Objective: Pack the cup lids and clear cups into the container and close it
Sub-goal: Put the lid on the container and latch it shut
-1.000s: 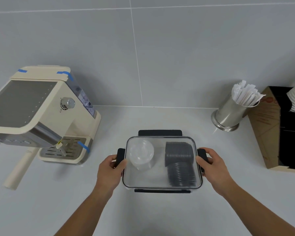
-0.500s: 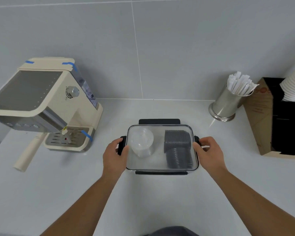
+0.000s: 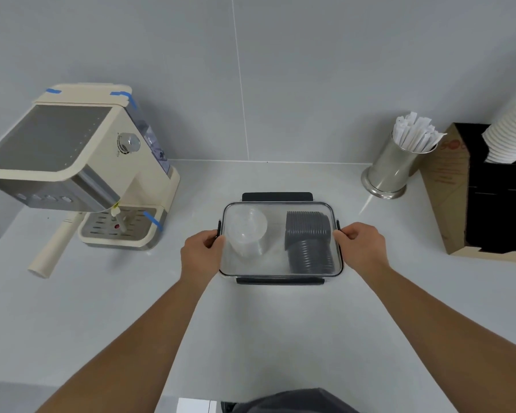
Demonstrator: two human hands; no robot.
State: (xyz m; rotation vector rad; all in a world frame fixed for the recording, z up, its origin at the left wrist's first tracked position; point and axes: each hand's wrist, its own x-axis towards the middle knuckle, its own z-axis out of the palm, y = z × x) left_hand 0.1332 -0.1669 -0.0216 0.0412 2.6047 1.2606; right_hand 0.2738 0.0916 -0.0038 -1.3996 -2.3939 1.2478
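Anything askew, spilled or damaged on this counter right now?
Nothing spilled or broken. One oddity: blue tape strips on the coffee machine. The container sits square, lid on, between left hand and right hand.

I am seeing a cream espresso machine (image 3: 81, 162) with blue tape strips, a transparent container (image 3: 280, 239) with black latches holding dark grey ribbed cup lids (image 3: 309, 242) and clear cups (image 3: 246, 231), a silver canister (image 3: 390, 168), and a pale grey counter (image 3: 251, 338).

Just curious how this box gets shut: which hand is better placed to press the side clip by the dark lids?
The right hand: it grips the clear rectangular container beside the dark grey stacked lids; the left hand holds the opposite side, by the clear cups.
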